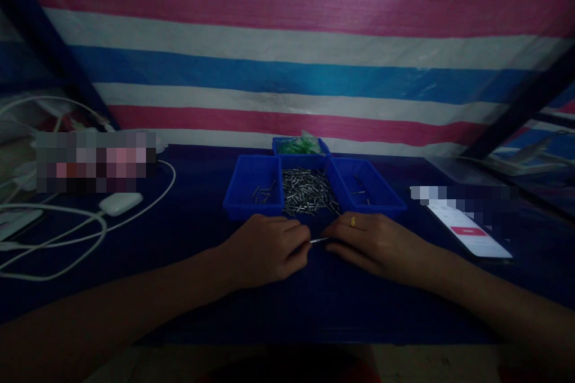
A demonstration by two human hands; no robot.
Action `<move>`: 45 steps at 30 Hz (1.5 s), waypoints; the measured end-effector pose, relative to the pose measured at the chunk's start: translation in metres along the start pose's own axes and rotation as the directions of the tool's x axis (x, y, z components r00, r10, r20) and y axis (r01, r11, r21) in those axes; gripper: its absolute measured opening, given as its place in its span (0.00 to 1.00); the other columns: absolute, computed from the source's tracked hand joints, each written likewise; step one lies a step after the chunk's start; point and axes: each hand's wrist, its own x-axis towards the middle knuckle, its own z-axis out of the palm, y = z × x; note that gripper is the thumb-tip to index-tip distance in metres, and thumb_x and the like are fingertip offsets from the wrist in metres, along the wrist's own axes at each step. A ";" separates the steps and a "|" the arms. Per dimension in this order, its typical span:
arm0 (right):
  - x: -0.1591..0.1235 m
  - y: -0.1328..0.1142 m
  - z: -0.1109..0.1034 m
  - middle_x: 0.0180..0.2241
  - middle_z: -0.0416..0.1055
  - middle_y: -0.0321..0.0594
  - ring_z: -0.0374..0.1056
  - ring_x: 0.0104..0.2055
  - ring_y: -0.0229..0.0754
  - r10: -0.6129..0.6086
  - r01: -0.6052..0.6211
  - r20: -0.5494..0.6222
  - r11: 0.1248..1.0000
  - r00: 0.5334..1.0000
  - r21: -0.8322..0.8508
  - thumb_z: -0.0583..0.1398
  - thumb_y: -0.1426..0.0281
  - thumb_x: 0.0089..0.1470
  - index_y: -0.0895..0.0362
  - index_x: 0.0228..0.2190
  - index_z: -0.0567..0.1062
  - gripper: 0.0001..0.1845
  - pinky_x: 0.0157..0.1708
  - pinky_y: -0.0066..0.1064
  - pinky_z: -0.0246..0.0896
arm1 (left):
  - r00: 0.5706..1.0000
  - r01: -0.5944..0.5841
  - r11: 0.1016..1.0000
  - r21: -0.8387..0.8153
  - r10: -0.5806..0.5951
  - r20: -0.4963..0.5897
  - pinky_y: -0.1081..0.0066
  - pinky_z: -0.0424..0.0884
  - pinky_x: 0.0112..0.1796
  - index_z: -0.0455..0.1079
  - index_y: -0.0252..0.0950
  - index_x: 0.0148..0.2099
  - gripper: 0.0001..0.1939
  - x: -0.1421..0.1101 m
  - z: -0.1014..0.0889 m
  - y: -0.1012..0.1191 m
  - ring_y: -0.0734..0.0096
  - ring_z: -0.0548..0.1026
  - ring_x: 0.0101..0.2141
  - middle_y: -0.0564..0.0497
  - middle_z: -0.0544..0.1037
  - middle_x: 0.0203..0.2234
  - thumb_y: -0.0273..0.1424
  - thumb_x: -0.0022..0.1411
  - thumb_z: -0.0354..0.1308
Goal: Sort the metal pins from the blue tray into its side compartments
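A slim, shiny metal pin (318,240) spans the small gap between my two hands, just above the dark blue table. My left hand (272,248) is closed, pinching the pin's left end between thumb and forefinger. At the other end, the fingertips of my right hand (380,243), which wears a gold ring, are closed on the pin. Just beyond the hands lies a heap of similar metal pins (309,191). A blue bin (238,188) on the left and another blue bin (354,170) on the right each hold a few pins.
Behind the heap stands a blue bin with green plastic-wrapped contents (300,145). On the right lies a lit phone (471,233). White cables (171,191) and a white charger-like case (121,203) lie at left. A striped sheet (287,78) hangs behind the table (323,305).
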 end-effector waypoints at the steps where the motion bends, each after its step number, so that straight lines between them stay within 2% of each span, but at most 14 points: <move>1: 0.000 0.001 0.000 0.30 0.67 0.41 0.63 0.31 0.37 0.015 -0.015 -0.004 1.000 1.000 -0.022 0.48 0.69 0.59 0.61 0.37 0.69 0.12 0.32 0.29 0.59 | 1.000 0.028 1.000 -0.012 -0.028 -0.014 0.76 0.60 0.25 0.62 0.35 0.31 0.07 0.000 -0.001 -0.001 0.77 0.68 0.25 0.56 0.69 0.23 0.29 0.60 0.46; 6: 0.001 0.002 0.001 0.26 0.66 0.39 0.62 0.26 0.36 0.026 -0.028 -0.032 0.997 0.999 -0.074 0.47 0.70 0.59 0.61 0.31 0.70 0.13 0.27 0.27 0.57 | 0.998 0.051 0.998 -0.039 -0.053 -0.028 0.76 0.61 0.26 0.62 0.34 0.31 0.07 0.002 -0.003 -0.003 0.77 0.68 0.25 0.56 0.69 0.23 0.29 0.59 0.46; 11: 0.001 0.000 0.001 0.25 0.66 0.39 0.62 0.26 0.35 0.039 -0.041 -0.035 0.997 0.999 -0.070 0.47 0.70 0.59 0.60 0.32 0.69 0.13 0.27 0.27 0.56 | 0.998 0.042 0.998 -0.037 -0.043 -0.041 0.76 0.63 0.27 0.64 0.35 0.37 0.09 0.001 -0.004 -0.001 0.76 0.70 0.27 0.55 0.71 0.26 0.33 0.61 0.46; 14: 0.000 -0.001 0.001 0.25 0.66 0.38 0.61 0.26 0.35 0.018 -0.021 -0.044 0.998 0.999 -0.056 0.47 0.70 0.59 0.60 0.31 0.69 0.13 0.27 0.26 0.56 | 0.998 -0.019 1.000 -0.002 0.019 -0.063 0.76 0.63 0.27 0.65 0.36 0.40 0.10 0.000 -0.003 -0.001 0.75 0.71 0.29 0.54 0.72 0.28 0.36 0.62 0.47; 18: 0.001 -0.003 0.000 0.24 0.65 0.38 0.60 0.25 0.34 -0.023 0.021 -0.050 0.999 0.998 -0.047 0.46 0.71 0.59 0.60 0.29 0.68 0.14 0.26 0.26 0.54 | 0.990 -0.107 0.994 0.033 0.110 -0.091 0.76 0.63 0.27 0.66 0.36 0.38 0.10 -0.001 -0.001 -0.002 0.76 0.70 0.29 0.55 0.72 0.28 0.34 0.64 0.44; 23: 0.002 -0.002 0.000 0.25 0.64 0.38 0.59 0.26 0.34 -0.055 0.055 0.022 0.998 0.998 -0.013 0.46 0.71 0.59 0.61 0.29 0.68 0.14 0.27 0.26 0.54 | 0.970 -0.177 0.983 0.055 0.184 -0.157 0.76 0.63 0.27 0.66 0.37 0.41 0.10 -0.002 -0.001 -0.002 0.77 0.70 0.29 0.55 0.72 0.30 0.33 0.64 0.44; 26: 0.002 -0.002 0.001 0.26 0.64 0.39 0.61 0.28 0.35 -0.049 0.048 0.073 0.999 0.996 0.016 0.46 0.70 0.59 0.61 0.31 0.68 0.13 0.30 0.27 0.55 | 0.960 -0.257 0.966 0.026 0.258 -0.105 0.77 0.63 0.28 0.65 0.38 0.43 0.10 -0.003 -0.003 -0.001 0.78 0.69 0.31 0.55 0.72 0.33 0.32 0.64 0.45; 29: 0.002 -0.002 0.000 0.27 0.65 0.39 0.61 0.29 0.35 -0.031 0.029 0.095 0.999 0.995 0.030 0.46 0.69 0.59 0.60 0.34 0.68 0.13 0.31 0.27 0.56 | 0.951 -0.304 0.953 -0.012 0.303 -0.060 0.77 0.63 0.29 0.65 0.36 0.39 0.09 -0.003 -0.004 0.001 0.77 0.68 0.31 0.54 0.72 0.34 0.30 0.63 0.45; 34: 0.001 -0.004 -0.001 0.26 0.65 0.38 0.61 0.28 0.35 -0.012 0.010 0.095 1.000 0.995 0.012 0.47 0.67 0.59 0.60 0.32 0.69 0.13 0.29 0.27 0.55 | 0.974 -0.219 0.976 0.002 0.219 -0.056 0.75 0.62 0.27 0.65 0.35 0.34 0.08 -0.002 -0.003 0.001 0.75 0.67 0.27 0.54 0.71 0.25 0.30 0.60 0.45; 38: 0.000 -0.004 -0.001 0.27 0.66 0.38 0.62 0.29 0.36 -0.016 0.015 0.087 1.000 0.996 0.020 0.48 0.66 0.59 0.60 0.35 0.68 0.13 0.30 0.27 0.55 | 0.987 -0.161 0.985 0.059 0.161 -0.003 0.73 0.60 0.26 0.64 0.35 0.32 0.08 0.000 0.000 -0.002 0.74 0.65 0.24 0.54 0.68 0.22 0.30 0.60 0.46; 45: 0.001 -0.006 -0.001 0.28 0.66 0.38 0.62 0.30 0.36 -0.048 0.048 0.118 0.999 0.992 0.006 0.48 0.67 0.59 0.60 0.39 0.67 0.13 0.31 0.28 0.55 | 0.977 -0.209 0.973 0.094 0.205 0.049 0.72 0.59 0.27 0.63 0.35 0.31 0.08 -0.001 0.003 -0.002 0.73 0.66 0.25 0.55 0.69 0.23 0.30 0.62 0.46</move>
